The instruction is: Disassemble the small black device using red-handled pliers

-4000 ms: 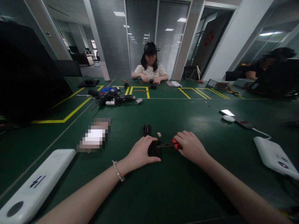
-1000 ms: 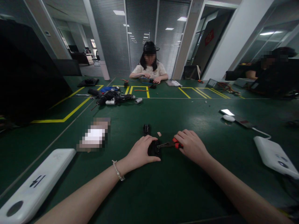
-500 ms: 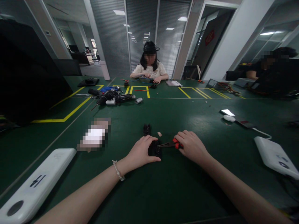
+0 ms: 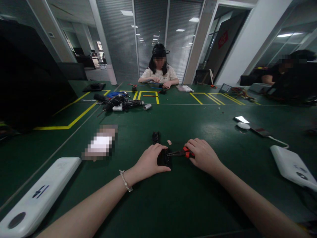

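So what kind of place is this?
Probably a workshop: a green table with yellow lines, a heap of tools, and another person working opposite. The right hand holds pliers to a black part held by the left hand.

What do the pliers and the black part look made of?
The pliers: dark dull nose, likely metal; red grips look like rubber or plastic, in the right hand. The black part under the left hand: matte, probably plastic, too dark to be sure.
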Available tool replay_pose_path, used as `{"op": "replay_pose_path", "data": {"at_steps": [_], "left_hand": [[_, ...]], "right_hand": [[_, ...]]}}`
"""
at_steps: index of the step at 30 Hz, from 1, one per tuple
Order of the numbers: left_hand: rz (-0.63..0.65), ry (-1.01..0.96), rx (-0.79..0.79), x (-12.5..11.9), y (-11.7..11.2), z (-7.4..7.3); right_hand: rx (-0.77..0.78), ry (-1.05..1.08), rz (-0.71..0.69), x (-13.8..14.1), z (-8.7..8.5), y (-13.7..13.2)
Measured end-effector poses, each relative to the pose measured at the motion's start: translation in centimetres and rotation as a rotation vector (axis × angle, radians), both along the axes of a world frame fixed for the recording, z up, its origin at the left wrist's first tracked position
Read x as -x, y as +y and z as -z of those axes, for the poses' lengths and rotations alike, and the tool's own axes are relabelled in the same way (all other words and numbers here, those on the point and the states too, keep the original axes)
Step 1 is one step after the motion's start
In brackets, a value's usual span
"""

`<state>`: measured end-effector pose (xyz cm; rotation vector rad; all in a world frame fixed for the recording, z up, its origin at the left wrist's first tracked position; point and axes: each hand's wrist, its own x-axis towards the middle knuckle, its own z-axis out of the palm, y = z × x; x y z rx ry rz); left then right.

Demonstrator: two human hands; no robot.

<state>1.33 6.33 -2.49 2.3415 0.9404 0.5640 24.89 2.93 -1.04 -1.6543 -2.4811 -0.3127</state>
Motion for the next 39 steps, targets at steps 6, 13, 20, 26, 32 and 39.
{"op": "replay_pose_path", "data": {"at_steps": [6,13,20,26,32,39], "left_hand": [[-0.011,0.009,0.032,0.03,-0.13,-0.2],[-0.017,0.019,0.048,-0.02,-0.19,-0.49],[-0.005,0.013,0.035,-0.01,-0.12,-0.36],[-0.002,0.009,0.01,-0.05,-0.18,-0.31],[-0.006,0.012,-0.004,-0.06,-0.15,-0.21],[-0.005,0.005,0.007,-0.06,-0.16,-0.23]], "right_hand": [[-0.005,0.01,-0.014,-0.04,0.19,0.09],[-0.01,0.006,-0.016,0.25,0.18,0.13],[-0.014,0.014,-0.005,0.52,0.21,-0.01],[-0.009,0.023,-0.01,0.71,-0.03,-0.22],[-0.039,-0.029,-0.007,0.69,-0.03,-0.29],[-0.06,-0.052,0.002,0.59,0.23,-0.08]]}}
